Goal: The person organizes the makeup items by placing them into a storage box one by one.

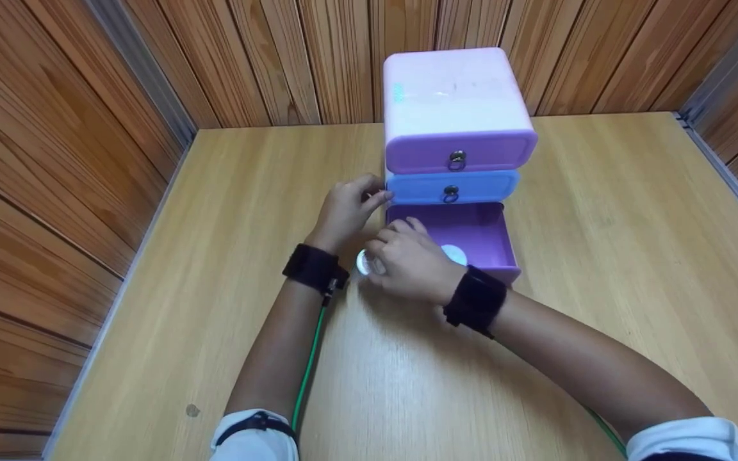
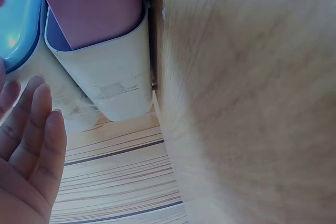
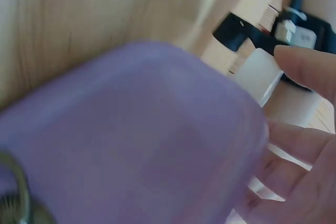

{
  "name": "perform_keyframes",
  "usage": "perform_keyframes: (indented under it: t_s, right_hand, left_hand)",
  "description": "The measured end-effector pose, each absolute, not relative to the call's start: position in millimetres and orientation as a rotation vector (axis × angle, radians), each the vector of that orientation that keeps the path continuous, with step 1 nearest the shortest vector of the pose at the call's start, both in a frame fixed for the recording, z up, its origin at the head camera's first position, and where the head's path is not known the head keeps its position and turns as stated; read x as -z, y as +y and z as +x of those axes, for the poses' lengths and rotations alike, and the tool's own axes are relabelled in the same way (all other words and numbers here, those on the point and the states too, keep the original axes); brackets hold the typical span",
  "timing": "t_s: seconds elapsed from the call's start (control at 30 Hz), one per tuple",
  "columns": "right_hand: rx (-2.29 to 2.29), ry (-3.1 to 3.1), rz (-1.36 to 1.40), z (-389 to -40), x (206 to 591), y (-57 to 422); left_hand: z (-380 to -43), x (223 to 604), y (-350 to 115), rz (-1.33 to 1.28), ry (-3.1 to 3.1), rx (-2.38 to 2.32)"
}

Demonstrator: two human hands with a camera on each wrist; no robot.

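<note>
A small plastic drawer unit stands on the table, its purple bottom drawer pulled out. My right hand is at that drawer's left front corner. Between its thumb and fingers it pinches a small smooth white object, partly hidden. Inside the drawer lies a round white piece, half covered by the wrist. Left of the unit is my left hand, thumb and fingertips right at the edge of the closed blue middle drawer. Its fingers are loosely extended beside the unit's white side.
The purple top drawer is closed, with a ring pull. Wood-panelled walls border the wooden table. A green cable runs along the left forearm.
</note>
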State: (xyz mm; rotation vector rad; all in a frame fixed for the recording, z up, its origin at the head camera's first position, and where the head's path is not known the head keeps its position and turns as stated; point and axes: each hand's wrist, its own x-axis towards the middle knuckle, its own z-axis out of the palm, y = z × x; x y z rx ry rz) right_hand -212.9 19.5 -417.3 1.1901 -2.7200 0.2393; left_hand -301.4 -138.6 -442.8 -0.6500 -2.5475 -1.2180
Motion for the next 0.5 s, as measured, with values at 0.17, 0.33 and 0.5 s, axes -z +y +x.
perform_keyframes:
  t_s: [0.17,0.33,0.5]
  right_hand:
    - [-0.336,-2.687,1.146,-213,403,36]
    - [-0.414,-2.671,1.093,-213,392,56]
    - [-0.452,-2.697,1.054,-214,385,77]
  left_hand:
    - [-302,443,-138,-0.641,-2.559,1.195]
    - [-303,443,-138,-0.63,-2.572,1.188]
    - [-303,443,-138,-0.634,-2.568,1.188]
